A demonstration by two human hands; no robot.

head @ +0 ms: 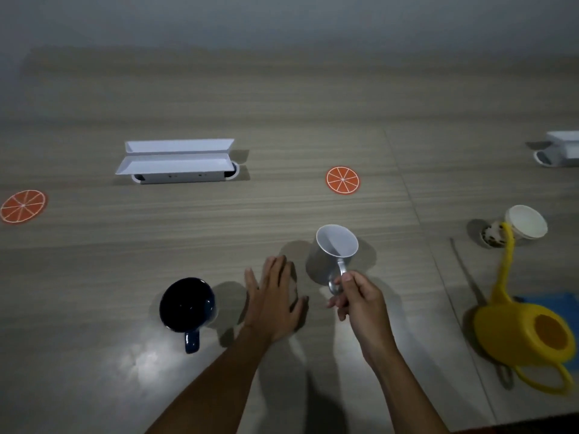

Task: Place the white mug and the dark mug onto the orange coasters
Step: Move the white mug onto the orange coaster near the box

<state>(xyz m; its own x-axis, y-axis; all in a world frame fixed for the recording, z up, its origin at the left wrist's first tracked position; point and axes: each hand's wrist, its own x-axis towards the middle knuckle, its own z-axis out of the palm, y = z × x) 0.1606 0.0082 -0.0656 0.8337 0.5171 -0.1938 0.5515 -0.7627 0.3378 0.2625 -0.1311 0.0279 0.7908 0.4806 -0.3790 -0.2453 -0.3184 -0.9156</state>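
Observation:
My right hand [357, 296] grips the handle of the white mug [332, 255], which is tilted with its mouth toward the far side, just above the table. My left hand [275, 299] lies flat and open on the table between the two mugs, holding nothing. The dark mug [188, 305] stands upright to the left of that hand, its handle pointing toward me. One orange-slice coaster [342, 180] lies beyond the white mug. A second orange coaster [23, 206] lies at the far left edge.
A white socket box with open lids [175, 164] sits at the back left of the wooden table [125, 245], another [560, 150] at the far right. A yellow watering can [526, 333], a white paper cup [526, 222] and a small speckled pot [492, 234] stand at the right.

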